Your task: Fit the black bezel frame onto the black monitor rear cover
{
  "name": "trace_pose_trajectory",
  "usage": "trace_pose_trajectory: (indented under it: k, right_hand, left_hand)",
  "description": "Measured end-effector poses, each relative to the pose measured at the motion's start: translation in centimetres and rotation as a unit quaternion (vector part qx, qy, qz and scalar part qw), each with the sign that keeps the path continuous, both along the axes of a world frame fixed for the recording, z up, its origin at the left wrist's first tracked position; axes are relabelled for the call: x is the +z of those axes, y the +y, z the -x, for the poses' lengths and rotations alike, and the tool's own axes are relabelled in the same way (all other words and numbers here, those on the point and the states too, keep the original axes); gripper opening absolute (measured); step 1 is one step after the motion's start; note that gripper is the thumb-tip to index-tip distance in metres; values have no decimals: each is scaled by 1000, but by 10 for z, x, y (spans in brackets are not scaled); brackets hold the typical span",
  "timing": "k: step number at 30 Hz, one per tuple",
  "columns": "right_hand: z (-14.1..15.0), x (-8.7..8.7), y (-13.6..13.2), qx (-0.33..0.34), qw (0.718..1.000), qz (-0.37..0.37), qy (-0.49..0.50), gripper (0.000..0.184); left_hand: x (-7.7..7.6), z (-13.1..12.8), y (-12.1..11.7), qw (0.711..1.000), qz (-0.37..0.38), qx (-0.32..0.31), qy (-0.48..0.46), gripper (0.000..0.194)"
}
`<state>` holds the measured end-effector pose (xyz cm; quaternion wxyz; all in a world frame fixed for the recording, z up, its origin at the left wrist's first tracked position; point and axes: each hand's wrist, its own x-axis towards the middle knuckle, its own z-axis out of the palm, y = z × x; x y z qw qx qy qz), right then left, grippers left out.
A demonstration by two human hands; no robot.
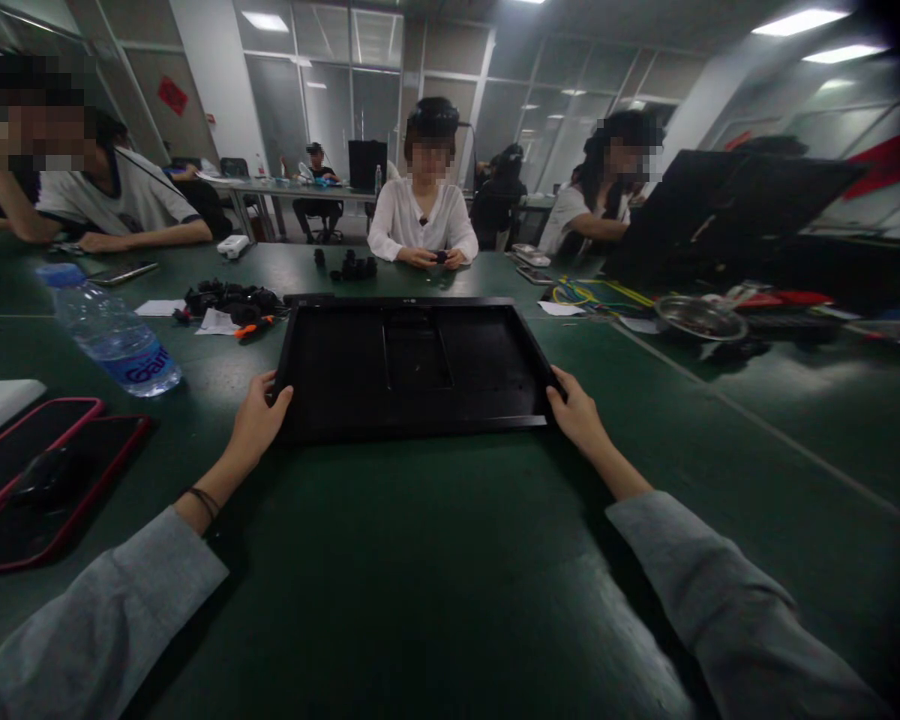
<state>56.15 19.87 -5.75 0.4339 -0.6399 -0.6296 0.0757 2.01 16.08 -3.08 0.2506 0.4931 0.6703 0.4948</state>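
Note:
A flat black rectangular panel [412, 360] with a raised rim lies on the green table [435, 560] straight ahead of me. My left hand [259, 420] is closed on its near left corner. My right hand [577, 410] grips its near right corner, fingers curled over the edge. Both arms wear grey sleeves, and a dark band circles my left wrist.
A water bottle [116, 335] lies on its side at left, near two red-edged phones [34, 480]. Small black parts [229, 300] and an orange-handled tool [255, 327] sit beyond the panel. A metal bowl [701, 318] and cables are at right. Several people sit around the table.

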Motion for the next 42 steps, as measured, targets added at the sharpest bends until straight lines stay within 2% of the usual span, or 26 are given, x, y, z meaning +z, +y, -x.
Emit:
trace_pose_trajectory:
  k: [19, 28, 38, 42]
  right_hand:
    - [-3, -2, 1, 13, 1000, 0, 8, 60]
    - [1, 1, -1, 12, 1000, 2, 6, 59]
    - [2, 3, -1, 2, 1000, 9, 5, 59]
    - [1, 2, -1, 0, 1000, 9, 5, 59]
  left_hand:
    - [-1, 0, 1, 1000, -3, -7, -13, 48]
    - [-5, 5, 3, 1000, 0, -6, 9, 51]
    - [-3, 2, 1, 1000, -12, -1, -7, 47]
    - [-2, 1, 0, 1000, -8, -7, -3, 51]
